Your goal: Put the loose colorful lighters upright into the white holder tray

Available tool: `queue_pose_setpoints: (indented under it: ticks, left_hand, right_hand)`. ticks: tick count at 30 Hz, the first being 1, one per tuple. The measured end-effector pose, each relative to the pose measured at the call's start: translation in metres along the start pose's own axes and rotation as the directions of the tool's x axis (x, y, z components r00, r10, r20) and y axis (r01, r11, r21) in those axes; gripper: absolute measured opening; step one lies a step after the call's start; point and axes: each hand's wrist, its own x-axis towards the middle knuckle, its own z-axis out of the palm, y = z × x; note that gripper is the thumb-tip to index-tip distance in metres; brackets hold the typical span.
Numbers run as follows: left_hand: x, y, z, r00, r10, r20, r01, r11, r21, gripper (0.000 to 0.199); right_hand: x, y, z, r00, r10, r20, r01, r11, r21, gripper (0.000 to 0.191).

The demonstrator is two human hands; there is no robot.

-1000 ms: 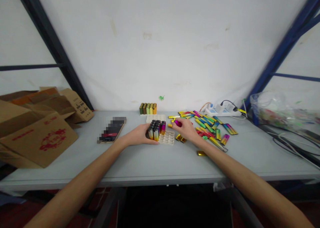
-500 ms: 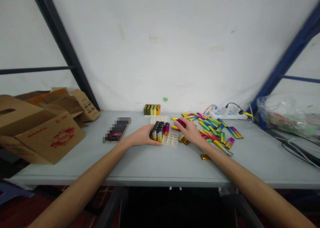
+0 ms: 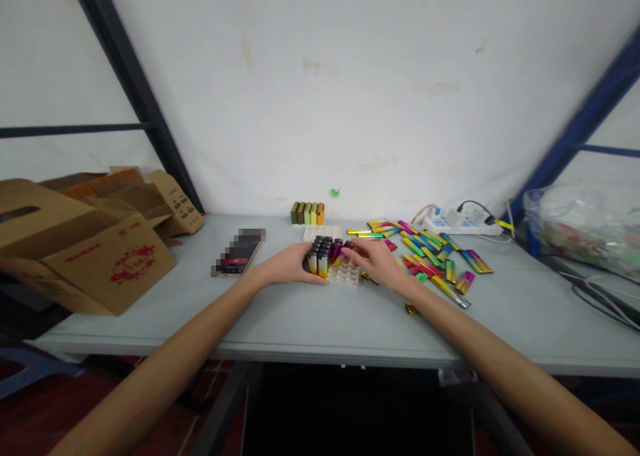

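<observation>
Several lighters (image 3: 319, 261) with black tops and shiny silver, yellow and purple bodies stand upright in the left part of a white pitted tray (image 3: 345, 276). My left hand (image 3: 289, 264) is wrapped round their left side, thumb along the front and fingers hidden behind. My right hand (image 3: 379, 261) pinches a purple lighter (image 3: 348, 246) by its top, over the tray's right part beside the standing ones. Whether its lower end touches a pit is hidden by my fingers. Right of this hand lies a loose pile of multicoloured metallic lighters (image 3: 425, 249).
Behind the tray are another white tray (image 3: 323, 232) and a block of green-to-orange lighters (image 3: 307, 214) by the wall. A phone (image 3: 235, 256) lies left, near cardboard boxes (image 3: 115, 256). At the right are a power strip (image 3: 463, 226), cables and a plastic bag (image 3: 580, 226).
My right hand has brought the purple lighter left, from behind the tray's right edge to over its pits. My left hand keeps its hold. The view has shifted slightly.
</observation>
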Motion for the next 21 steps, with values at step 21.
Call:
queue_pose_setpoints:
  ticks: [21]
  left_hand:
    - [0.001,-0.004,0.001,0.999,-0.035,-0.013,0.035,0.999,0.013,0.084]
  right_hand:
    - [0.011,0.023,-0.022,0.992,0.035,0.122,0.003,0.955,-0.297,0.04]
